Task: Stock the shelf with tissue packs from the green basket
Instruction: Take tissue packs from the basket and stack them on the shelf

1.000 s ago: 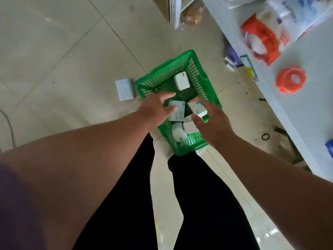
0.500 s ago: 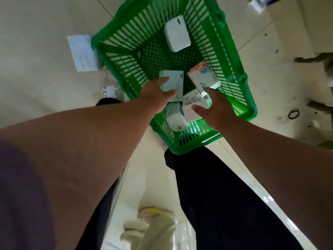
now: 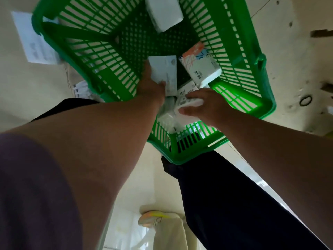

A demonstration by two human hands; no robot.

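Note:
The green basket (image 3: 100, 51) sits on the floor below me, with several tissue packs inside. My left hand (image 3: 151, 87) is down in the basket, its fingers closed around the edge of a pale blue-white pack (image 3: 165, 73). My right hand (image 3: 203, 107) grips a white pack (image 3: 185, 101) near the basket's near wall. A pack with orange and blue print (image 3: 200, 67) leans beside them, and a plain white pack (image 3: 164, 13) lies at the far end. More wrapped packs (image 3: 169, 116) lie under my hands. The shelf is out of view.
A white paper sheet (image 3: 34, 42) lies on the floor left of the basket. A small black ring (image 3: 305, 100) lies on the dirty floor at the right. My dark trouser legs and a shoe (image 3: 153, 219) are below.
The view has dropped closer to the basket, and the shelf has left the frame. Both hands have reached deeper in and closed on packs.

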